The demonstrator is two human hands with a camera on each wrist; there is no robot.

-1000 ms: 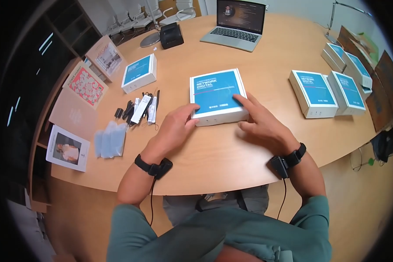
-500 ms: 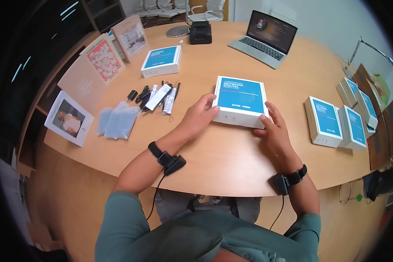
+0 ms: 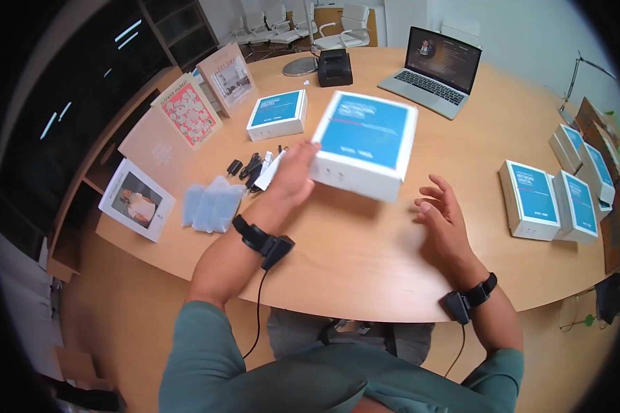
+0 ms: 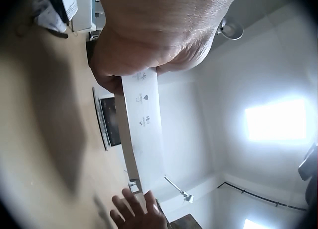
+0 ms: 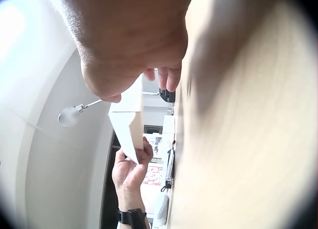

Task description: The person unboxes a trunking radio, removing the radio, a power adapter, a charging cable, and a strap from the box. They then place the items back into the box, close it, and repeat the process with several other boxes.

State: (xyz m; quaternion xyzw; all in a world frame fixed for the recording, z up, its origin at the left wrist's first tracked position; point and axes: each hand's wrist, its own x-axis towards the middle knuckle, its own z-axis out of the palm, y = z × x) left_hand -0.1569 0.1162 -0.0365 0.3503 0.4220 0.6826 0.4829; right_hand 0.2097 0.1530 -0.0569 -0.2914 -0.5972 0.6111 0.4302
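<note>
A white box with a blue "Network Digital" lid (image 3: 365, 131) is raised off the table and tilted, its shadow on the wood below. My left hand (image 3: 293, 177) grips the box at its left edge. In the left wrist view the white side of the box (image 4: 144, 122) carries small printed icons. The right hand (image 3: 444, 217) is apart from the box, to its right, with fingers loosely bent and nothing in them. From the right wrist, the left hand (image 5: 131, 172) shows holding the far end of the box.
Another blue-topped box (image 3: 277, 113) lies at the back left, with cables and adapters (image 3: 255, 171) and blue-tinted pouches (image 3: 212, 204) nearer. Several matching boxes (image 3: 530, 199) stand at right. Behind are a laptop (image 3: 434, 72) and a black device (image 3: 334, 67). Upright books (image 3: 189, 113) line the left edge.
Both hands were on the box as it lay on the table. The right hand has let go, and the left has lifted the box, tilting it. The head view has shifted too.
</note>
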